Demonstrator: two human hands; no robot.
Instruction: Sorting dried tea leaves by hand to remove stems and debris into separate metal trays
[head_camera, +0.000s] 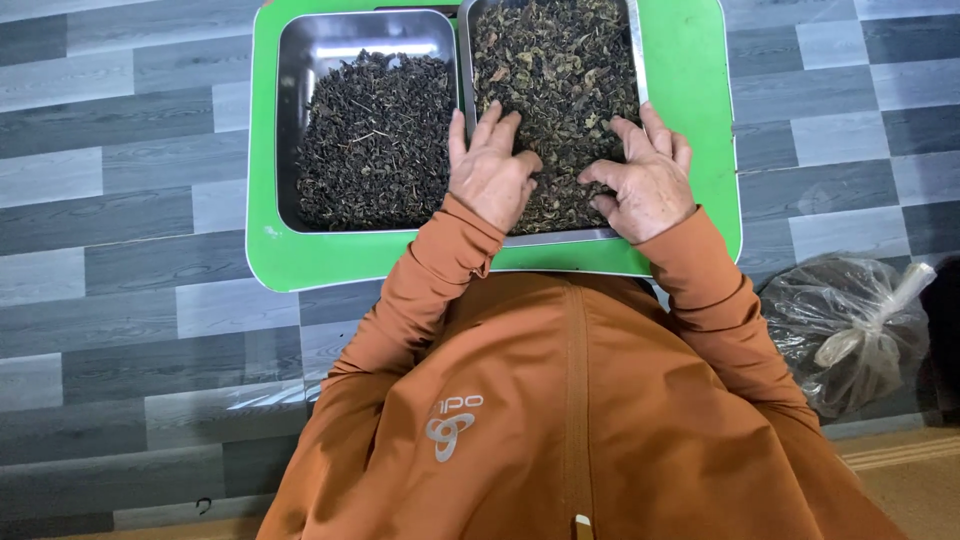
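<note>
A view straight down from a person's head onto a floor (120, 250) of grey wood-look planks in alternating light and dark bands. At the lower right edge the grey planks give way to a strip of tan flooring (905, 480).

On a green counter (690, 120) with rounded corners and a thin white edge sit two shallow metal trays, side by side and touching. The left tray (300, 60) holds a heap of fine, very dark dried leaves (375, 140) that covers its lower part; bare shiny metal shows along the top and left. The right tray (634, 40) is filled nearly edge to edge with coarser, curled dried leaves (555, 60), dark with brown and olive flecks.

Both hands rest in the near end of the right tray, on top of the coarser leaves. The left hand (488, 170) lies palm down with its fingers loosely bent and pressed into the leaves, gripping nothing visible. The right hand (645, 180) is also palm down, fingers curled inward, thumb and forefinger tips close together at the leaves; whether they pinch a leaf cannot be told.

Orange sleeves (430, 270) and an orange zip-up top fill the lower middle of the view and hide the counter's near edge.

On the floor to the right, just beyond the right sleeve, lies a clear plastic bag (850, 330), tied shut, with dark material inside.
</note>
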